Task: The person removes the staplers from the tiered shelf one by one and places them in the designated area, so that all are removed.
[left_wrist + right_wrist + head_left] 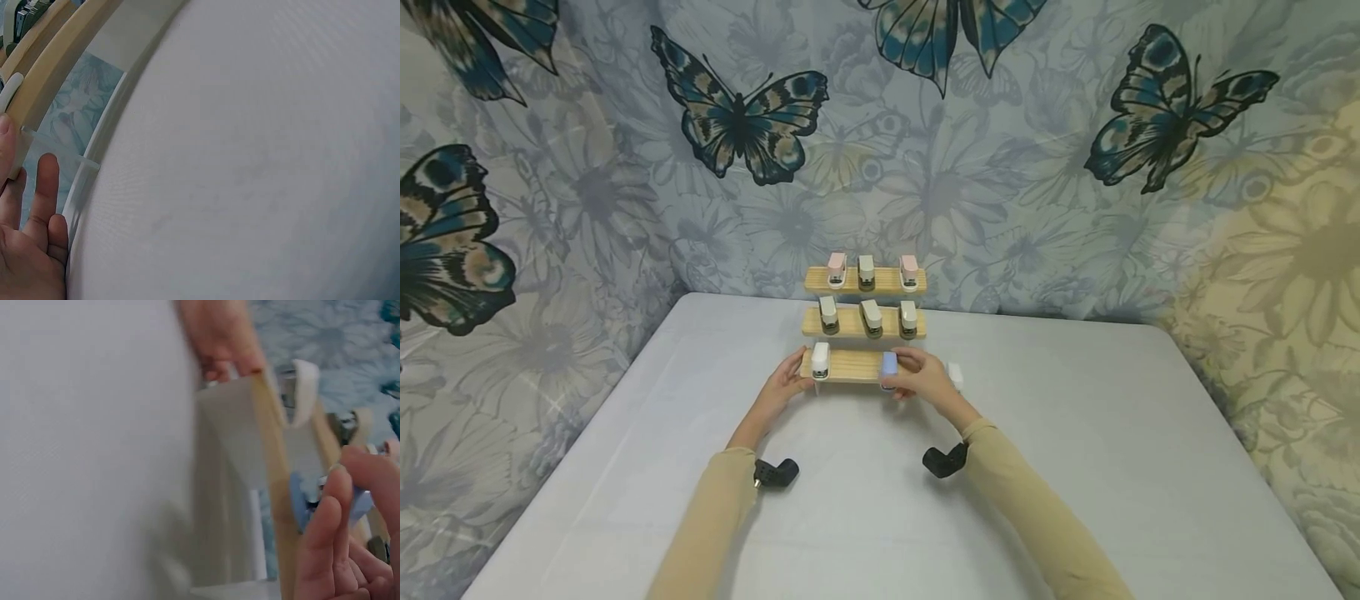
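A three-tier stand has wooden shelves, and small staplers sit on them. My right hand pinches a blue stapler at the right of the bottom shelf; in the right wrist view the blue stapler touches the board, partly hidden by the fingers. My left hand grips the left end of that shelf, thumb on the board and other fingers below it in the left wrist view. A white stapler stands near the left hand on the same shelf.
The middle shelf bears three pale staplers, and the top shelf two pink ones and a pale green one. Another white stapler is on the white table, just right of my right hand. A butterfly-patterned wall stands behind.
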Action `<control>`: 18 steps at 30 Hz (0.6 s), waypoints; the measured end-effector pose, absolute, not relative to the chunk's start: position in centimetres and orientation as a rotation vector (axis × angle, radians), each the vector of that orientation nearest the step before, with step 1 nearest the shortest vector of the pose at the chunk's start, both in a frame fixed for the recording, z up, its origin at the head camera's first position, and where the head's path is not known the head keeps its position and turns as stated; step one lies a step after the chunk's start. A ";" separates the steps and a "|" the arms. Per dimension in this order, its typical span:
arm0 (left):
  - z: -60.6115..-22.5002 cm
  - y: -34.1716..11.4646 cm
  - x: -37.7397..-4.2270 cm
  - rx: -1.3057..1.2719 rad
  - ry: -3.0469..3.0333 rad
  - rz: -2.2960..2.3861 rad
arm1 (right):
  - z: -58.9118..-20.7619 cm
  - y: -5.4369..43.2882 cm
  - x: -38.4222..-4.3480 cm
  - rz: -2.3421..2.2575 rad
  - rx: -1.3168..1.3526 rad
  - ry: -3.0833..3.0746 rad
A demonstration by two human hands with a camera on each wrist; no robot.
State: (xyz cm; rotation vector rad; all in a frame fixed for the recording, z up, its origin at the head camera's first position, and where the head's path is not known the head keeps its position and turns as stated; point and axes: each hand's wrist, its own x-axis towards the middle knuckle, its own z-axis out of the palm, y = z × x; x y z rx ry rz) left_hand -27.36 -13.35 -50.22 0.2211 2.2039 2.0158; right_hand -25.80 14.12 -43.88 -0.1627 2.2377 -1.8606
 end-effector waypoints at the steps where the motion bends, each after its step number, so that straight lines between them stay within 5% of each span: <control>1: -50.2 -13.4 -27.4 0.219 2.206 2.013 | -43.8 14.3 -25.8 -1.873 -0.152 2.226; 18: -49.9 -13.3 -27.2 0.262 2.180 2.035 | -44.0 21.5 -25.1 -2.039 -0.162 2.008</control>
